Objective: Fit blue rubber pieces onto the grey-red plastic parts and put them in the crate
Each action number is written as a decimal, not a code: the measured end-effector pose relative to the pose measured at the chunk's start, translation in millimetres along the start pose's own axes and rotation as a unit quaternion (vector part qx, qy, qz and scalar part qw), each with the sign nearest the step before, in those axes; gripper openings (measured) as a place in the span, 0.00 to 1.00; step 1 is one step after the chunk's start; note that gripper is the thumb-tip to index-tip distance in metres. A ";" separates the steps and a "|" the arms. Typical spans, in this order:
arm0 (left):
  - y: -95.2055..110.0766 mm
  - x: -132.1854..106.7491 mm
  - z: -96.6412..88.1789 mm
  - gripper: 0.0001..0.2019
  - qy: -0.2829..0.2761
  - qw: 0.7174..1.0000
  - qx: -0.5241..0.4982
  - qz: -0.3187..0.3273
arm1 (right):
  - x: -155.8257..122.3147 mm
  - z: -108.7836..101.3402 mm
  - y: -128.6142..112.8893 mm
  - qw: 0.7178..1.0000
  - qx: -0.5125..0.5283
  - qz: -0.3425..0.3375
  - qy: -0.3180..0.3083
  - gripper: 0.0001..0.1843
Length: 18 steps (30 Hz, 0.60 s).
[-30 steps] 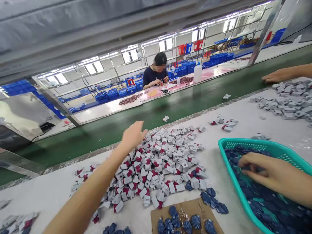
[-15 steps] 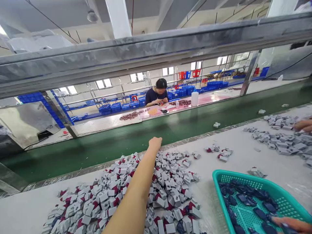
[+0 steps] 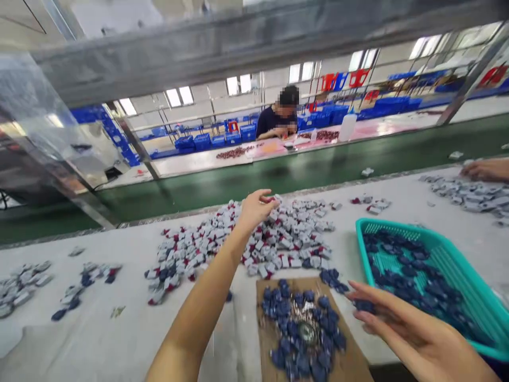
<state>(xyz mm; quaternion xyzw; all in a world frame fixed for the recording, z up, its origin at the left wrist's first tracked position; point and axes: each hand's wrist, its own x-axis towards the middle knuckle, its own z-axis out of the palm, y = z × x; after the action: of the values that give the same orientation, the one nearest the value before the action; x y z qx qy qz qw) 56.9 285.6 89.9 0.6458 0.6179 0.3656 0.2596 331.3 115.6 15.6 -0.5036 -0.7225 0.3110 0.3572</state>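
Observation:
My left hand (image 3: 255, 208) reaches out over a heap of small grey-and-red blocks (image 3: 274, 241) on the white table, its fingers pinched on one grey-and-red block (image 3: 274, 200) at the heap's far edge. My right hand (image 3: 401, 323) hovers near the front, fingers stretched, with a dark blue part (image 3: 363, 305) held at its fingertips. It is between a brown cardboard sheet (image 3: 350, 363) covered with dark blue parts (image 3: 302, 329) and a teal basket (image 3: 457, 249) of more blue parts.
A green conveyor belt (image 3: 302, 170) runs behind the table under a metal rail. Another person's hand (image 3: 483, 170) rests on a grey heap (image 3: 469, 191) at far right. A person sits at a far bench (image 3: 278, 119). Small piles lie at left (image 3: 24, 281).
My left hand pulled back from the table's far edge and pinched a block. My right hand came out of the teal basket holding a blue part. The view tilted down.

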 end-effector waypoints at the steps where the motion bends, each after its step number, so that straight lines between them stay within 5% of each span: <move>1: -4.2 -20.2 -4.9 0.21 0.012 0.999 -0.038 -0.014 | -1.2 5.0 -11.0 0.999 0.008 0.009 -0.046 0.20; 5: -23.4 -110.2 -17.6 0.21 0.057 0.971 -0.212 -0.092 | 1.4 23.2 -36.0 0.990 -0.040 -0.093 -0.097 0.13; 10: -44.7 -206.6 -7.9 0.25 0.106 0.846 -0.466 -0.236 | 3.9 36.0 -33.5 0.980 -0.060 -0.122 -0.147 0.19; 14: -56.5 -235.1 1.8 0.24 0.130 0.811 -0.494 -0.285 | 5.0 40.4 -36.5 0.985 -0.022 -0.061 -0.157 0.21; 18: -61.1 -237.7 1.0 0.22 0.116 0.806 -0.510 -0.278 | 10.6 45.2 -48.5 0.984 -0.024 -0.130 -0.116 0.19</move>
<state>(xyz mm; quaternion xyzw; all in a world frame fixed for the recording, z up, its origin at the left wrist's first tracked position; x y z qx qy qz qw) 28.0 57.1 5.3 0.1736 0.5206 0.6128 0.5686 266.8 107.2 32.1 -0.3743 -0.8256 0.3005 0.2966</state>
